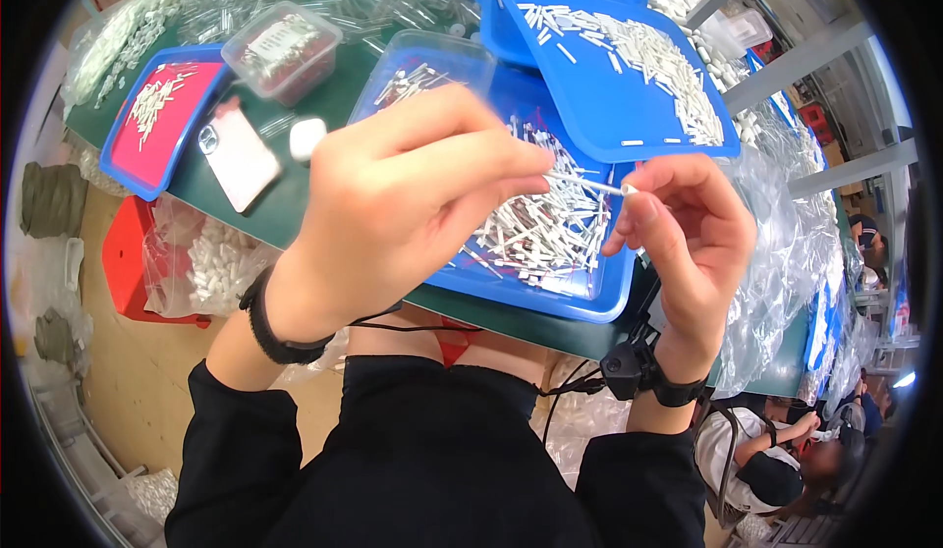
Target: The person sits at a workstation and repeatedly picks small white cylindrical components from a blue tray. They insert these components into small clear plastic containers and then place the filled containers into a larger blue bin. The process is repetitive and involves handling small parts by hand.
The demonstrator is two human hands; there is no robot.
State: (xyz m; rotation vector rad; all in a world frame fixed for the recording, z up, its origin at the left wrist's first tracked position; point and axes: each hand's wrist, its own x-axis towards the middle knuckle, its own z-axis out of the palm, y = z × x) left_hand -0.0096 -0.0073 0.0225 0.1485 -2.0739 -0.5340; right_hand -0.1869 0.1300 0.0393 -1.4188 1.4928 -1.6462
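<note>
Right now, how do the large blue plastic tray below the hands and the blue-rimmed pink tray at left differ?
Fill: the large blue plastic tray is heaped with slim white pieces; the blue-rimmed pink tray holds a small scatter.
Size: the large tray looks bigger than the pink tray.
Place: the large tray lies below the hands; the pink tray sits beside a pale phone.
Both have blue rims.

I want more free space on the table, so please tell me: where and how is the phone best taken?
Probably by both long edges at its lower end, coming from the person's side: the phone lies flat, back up, that end toward the near edge of the table, while the white case and pink tray flank it.
</note>
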